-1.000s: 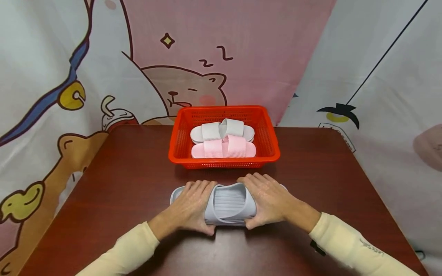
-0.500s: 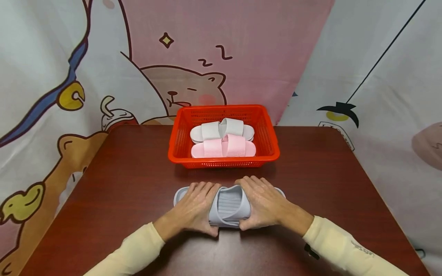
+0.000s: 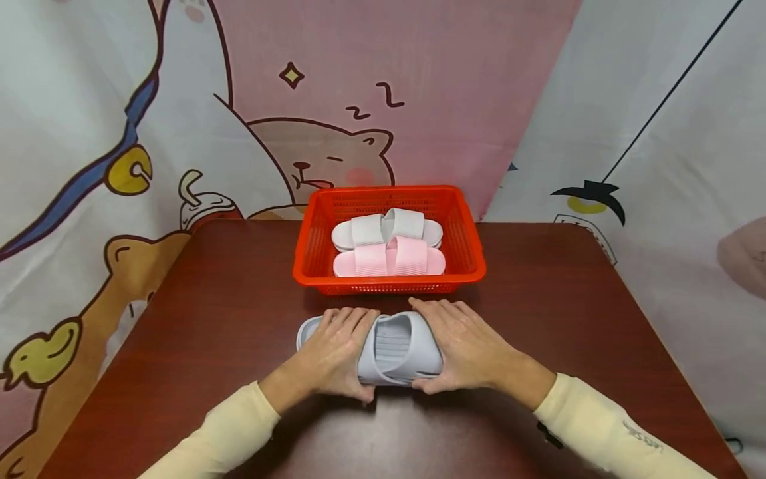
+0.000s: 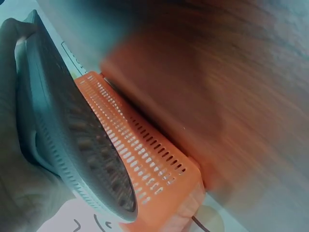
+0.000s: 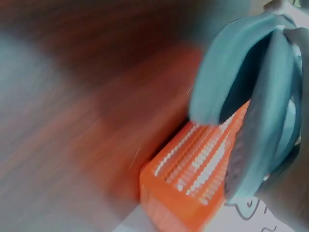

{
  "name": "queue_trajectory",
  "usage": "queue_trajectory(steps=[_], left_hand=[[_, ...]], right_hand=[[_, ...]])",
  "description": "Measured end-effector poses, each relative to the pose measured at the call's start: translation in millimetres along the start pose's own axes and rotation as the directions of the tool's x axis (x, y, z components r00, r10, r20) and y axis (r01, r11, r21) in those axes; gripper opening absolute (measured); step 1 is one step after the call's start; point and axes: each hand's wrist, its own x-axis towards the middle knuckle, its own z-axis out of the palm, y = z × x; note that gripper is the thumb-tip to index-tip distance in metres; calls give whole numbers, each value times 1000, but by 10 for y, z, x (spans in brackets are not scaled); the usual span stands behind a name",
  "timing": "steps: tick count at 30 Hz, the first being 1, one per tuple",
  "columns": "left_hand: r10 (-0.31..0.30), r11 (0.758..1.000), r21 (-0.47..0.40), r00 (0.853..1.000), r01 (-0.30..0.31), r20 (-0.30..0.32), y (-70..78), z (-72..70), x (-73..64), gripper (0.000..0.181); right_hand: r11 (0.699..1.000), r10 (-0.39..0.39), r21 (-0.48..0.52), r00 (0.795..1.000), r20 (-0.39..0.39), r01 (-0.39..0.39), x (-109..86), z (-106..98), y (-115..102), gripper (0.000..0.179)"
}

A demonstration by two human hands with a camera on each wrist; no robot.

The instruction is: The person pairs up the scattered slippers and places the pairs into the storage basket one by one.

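Note:
A pair of grey-blue slippers [image 3: 421, 349] is held between both hands, in front of the basket. My left hand [image 3: 338, 351] grips their left side, thumb at the near edge and fingers over the far edge. The right hand [image 3: 465, 344] grips the right side in the same way and covers that end. In the left wrist view a patterned slipper sole [image 4: 91, 140] is raised off the tabletop. Two slippers [image 5: 263, 121] show in the right wrist view, one above the other, with a gap between them at this end.
Behind the hands a red perforated basket [image 3: 389, 285] stands on the dark brown table [image 3: 239, 279]. Inside it lie white slippers [image 3: 366, 230] at the back and pink slippers [image 3: 370, 261] at the front. A cartoon-printed curtain [image 3: 467, 80] hangs behind the table.
The slippers moved slightly right and nearer first, then back and up, tilting a little. Both hands keep their grip; the right hand shifted in and then outward again. The basket stays put.

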Motion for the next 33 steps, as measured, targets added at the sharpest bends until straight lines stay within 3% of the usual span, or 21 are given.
queue_trajectory(steps=[5, 9, 14, 19, 27, 33], left_hand=[[16, 1000, 23, 999, -17, 31, 18, 15, 67, 125], [48, 995, 87, 999, -50, 23, 29, 55, 138, 126], [44, 991, 125, 999, -47, 28, 20, 86, 188, 127], [23, 993, 114, 998, -30, 61, 8, 91, 184, 125], [13, 996, 88, 997, -20, 81, -11, 23, 146, 124], [-2, 997, 71, 995, -5, 99, -27, 8, 108, 124]], right_hand=[[999, -9, -50, 1000, 22, 10, -55, 24, 73, 114], [998, -4, -70, 1000, 15, 5, -64, 90, 101, 115], [997, 8, -76, 1000, 13, -7, -36, 142, 120, 119], [997, 24, -71, 999, 43, -21, -25, 167, 124, 121], [999, 5, -33, 1000, 4, -5, -99, 150, 140, 105], [999, 11, -34, 1000, 19, -10, -110, 106, 131, 108]])
